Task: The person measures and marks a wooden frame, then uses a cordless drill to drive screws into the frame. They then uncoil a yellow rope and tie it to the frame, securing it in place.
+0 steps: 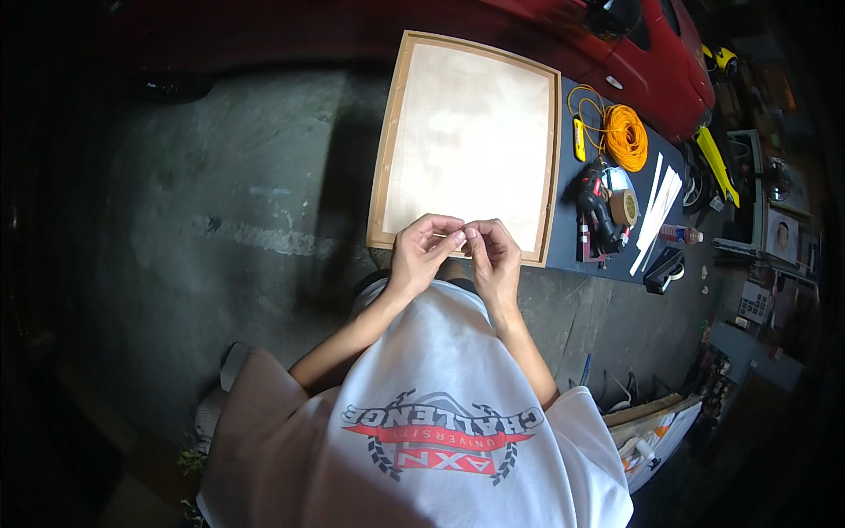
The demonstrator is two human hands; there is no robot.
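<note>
The wooden frame (392, 150) had four sides on; what remained didn't show. Above its near edge, left hand (421, 255) and right hand (495, 260) pinched closed — on what, nobody could tell.

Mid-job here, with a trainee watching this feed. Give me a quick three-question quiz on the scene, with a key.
1. True or false: the orange cord coil lies to the right of the wooden frame.
2. What colour is the slim tool just left of the coil? A) green B) yellow C) white
3. How do the left hand and right hand stand to each other?

Key: 1. True. 2. B. 3. Close together, seen against the frame's near edge; whether they pinch something small is unclear.
</note>
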